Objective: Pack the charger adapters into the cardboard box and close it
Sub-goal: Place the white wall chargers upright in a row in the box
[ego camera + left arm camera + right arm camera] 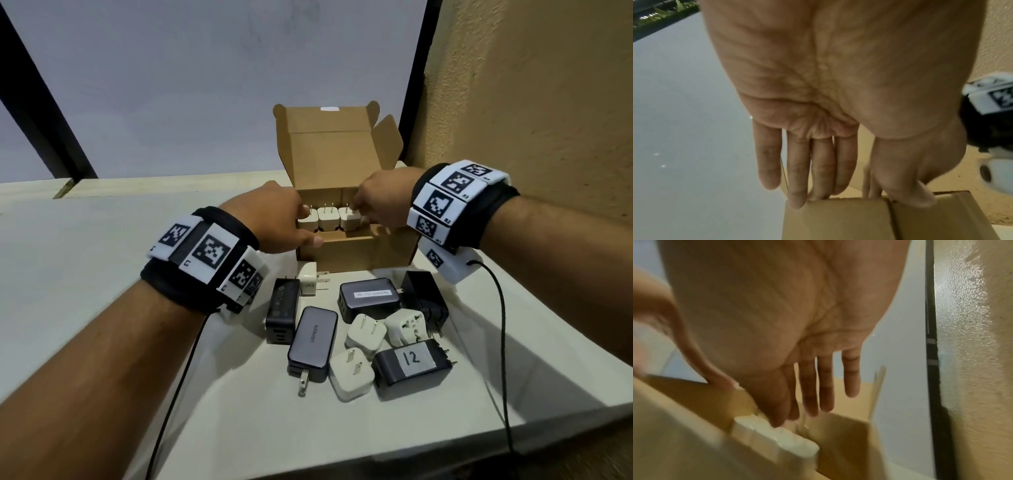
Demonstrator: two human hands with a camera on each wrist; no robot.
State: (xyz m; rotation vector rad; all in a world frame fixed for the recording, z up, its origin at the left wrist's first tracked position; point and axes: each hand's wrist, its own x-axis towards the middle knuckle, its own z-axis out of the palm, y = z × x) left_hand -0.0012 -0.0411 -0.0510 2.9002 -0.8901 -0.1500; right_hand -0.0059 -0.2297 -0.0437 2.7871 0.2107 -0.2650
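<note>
An open cardboard box (359,253) stands on the table with its lid (329,137) raised. A row of white adapters (328,219) sits inside, prongs up. My left hand (301,222) grips the box's front left corner (838,224), thumb on the outside and fingers (797,178) over the rim. My right hand (363,209) reaches in from the right, and its straight fingers (807,394) touch the rightmost white adapter (781,438). Several loose adapters lie in front: a small white one (310,279), a grey UGREEN one (311,342) and a black one marked 12 (407,365).
More black (282,310) and white (406,325) adapters crowd the table (102,257) just in front of the box. A rough tan wall (531,102) rises close on the right. Black cables (503,342) trail from both wrists toward the table's near edge.
</note>
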